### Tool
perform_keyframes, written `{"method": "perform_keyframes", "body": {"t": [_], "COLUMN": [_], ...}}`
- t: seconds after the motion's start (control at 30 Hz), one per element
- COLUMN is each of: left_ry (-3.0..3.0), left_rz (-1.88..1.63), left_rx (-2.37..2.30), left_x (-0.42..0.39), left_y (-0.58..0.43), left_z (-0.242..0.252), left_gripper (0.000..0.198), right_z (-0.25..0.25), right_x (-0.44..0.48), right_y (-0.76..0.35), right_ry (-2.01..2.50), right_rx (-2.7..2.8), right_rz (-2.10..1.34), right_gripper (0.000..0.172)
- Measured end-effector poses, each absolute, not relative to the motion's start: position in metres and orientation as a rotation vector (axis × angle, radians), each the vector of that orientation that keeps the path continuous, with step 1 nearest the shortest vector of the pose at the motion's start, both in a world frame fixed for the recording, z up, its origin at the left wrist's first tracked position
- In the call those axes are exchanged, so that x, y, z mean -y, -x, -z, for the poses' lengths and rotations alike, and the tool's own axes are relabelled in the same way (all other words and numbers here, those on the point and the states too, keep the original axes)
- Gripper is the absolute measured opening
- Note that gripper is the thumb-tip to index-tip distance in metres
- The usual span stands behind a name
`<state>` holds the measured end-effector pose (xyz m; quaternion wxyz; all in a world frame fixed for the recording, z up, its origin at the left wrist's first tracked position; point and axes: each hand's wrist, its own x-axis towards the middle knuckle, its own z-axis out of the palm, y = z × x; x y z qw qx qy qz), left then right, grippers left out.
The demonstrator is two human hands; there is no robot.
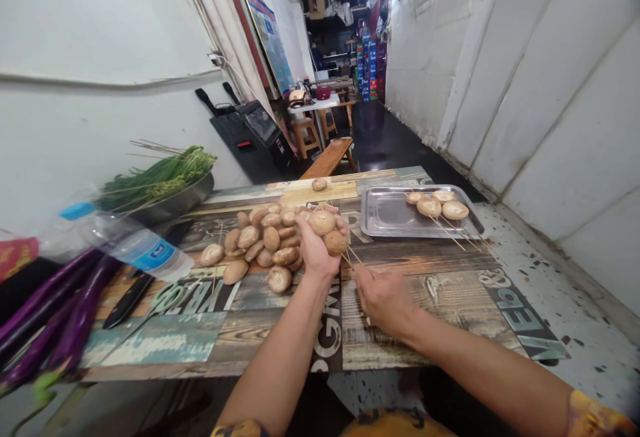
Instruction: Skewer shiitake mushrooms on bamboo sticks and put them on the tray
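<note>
My left hand (317, 254) is closed around two brown mushrooms (321, 222), one above the other, over the table's middle. Two thin wooden skewers (351, 256) run from the lower mushroom to my right hand (383, 296), whose fingers pinch them low down. How far the skewer tips reach inside the mushrooms is hidden. A heap of loose mushrooms (271, 239) lies just left of my left hand. To the right, a shallow metal tray (385, 209) bears several skewered mushrooms (429, 207), their sticks poking over its near rim. One single mushroom (319, 184) sits near the table's far edge.
Left on the patterned wooden table (280, 350) are purple eggplants (83, 310), a black-handled knife (131, 298) and a tilted plastic water bottle (135, 240). Behind them stands a metal bowl (173, 202) heaped with greens (155, 174). A wooden bench (327, 158) is beyond the table.
</note>
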<state>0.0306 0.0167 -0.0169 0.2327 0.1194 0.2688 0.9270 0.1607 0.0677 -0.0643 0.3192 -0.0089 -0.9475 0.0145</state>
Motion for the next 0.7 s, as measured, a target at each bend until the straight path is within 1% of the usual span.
{"method": "perform_keyframes", "body": {"t": [0.13, 0.33, 0.53, 0.7], "left_ry": [-0.309, -0.348, -0.325, -0.310], "left_rz": [-2.564, -2.565, -2.567, -2.568], "left_rx": [-0.722, -0.758, -0.748, -0.754], "left_x": [-0.0173, -0.0184, -0.0187, -0.0200], "left_y": [-0.0338, -0.0380, -0.0354, -0.0357], "left_z": [0.0144, 0.0152, 0.0179, 0.0172], "left_gripper": [0.044, 0.036, 0.034, 0.037], "right_z": [0.0650, 0.0640, 0.0605, 0.0587], "right_x": [-0.0673, -0.0649, -0.0651, -0.0646], "right_y": [-0.1640, -0.1631, -0.1622, -0.1625], "right_ry": [-0.002, 0.030, 0.067, 0.101], "right_rx": [2.541, 2.575, 2.691, 2.724], "right_rz": [-0.011, 0.010, -0.036, -0.131], "right_gripper": [0.020, 0.019, 0.017, 0.017]}}
